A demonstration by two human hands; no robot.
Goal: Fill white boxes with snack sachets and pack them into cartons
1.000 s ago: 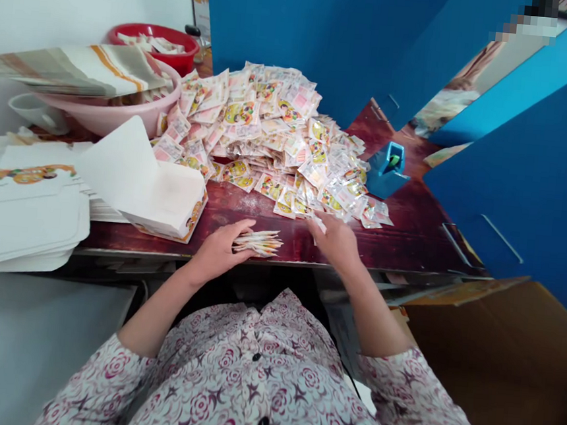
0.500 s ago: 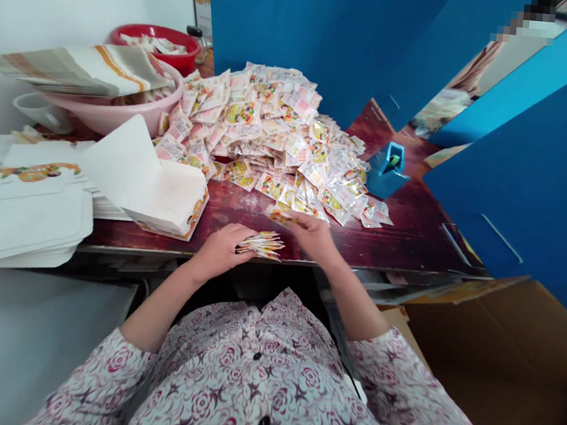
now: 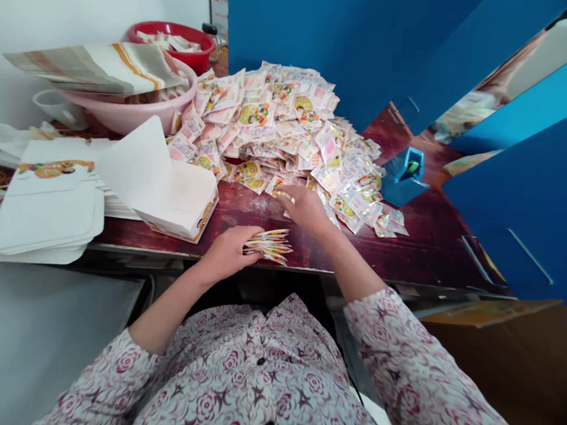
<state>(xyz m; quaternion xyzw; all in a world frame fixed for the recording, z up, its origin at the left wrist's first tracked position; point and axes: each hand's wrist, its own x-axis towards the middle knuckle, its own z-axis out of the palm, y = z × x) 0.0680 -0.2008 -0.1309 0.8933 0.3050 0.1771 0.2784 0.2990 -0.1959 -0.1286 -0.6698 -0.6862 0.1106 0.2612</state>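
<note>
My left hand is closed around a fanned stack of small printed sachets at the table's front edge. My right hand reaches over the near edge of a large pile of sachets. Its thumb and fingers look apart, right by a single sachet lying at the pile's front. The sachets are clear-wrapped, with yellow, orange and pink print. Left of my left hand stands a white carton with its flap raised.
Flat white cartons lie stacked at left. Behind them are a pink basin with folded striped cloth, a mug and a red basin. A blue tape dispenser stands at right, above a brown cardboard box.
My right hand has moved away from me to the pile's edge; the sachet it held earlier no longer shows in it. My left hand keeps its stack. The view has shifted slightly.
</note>
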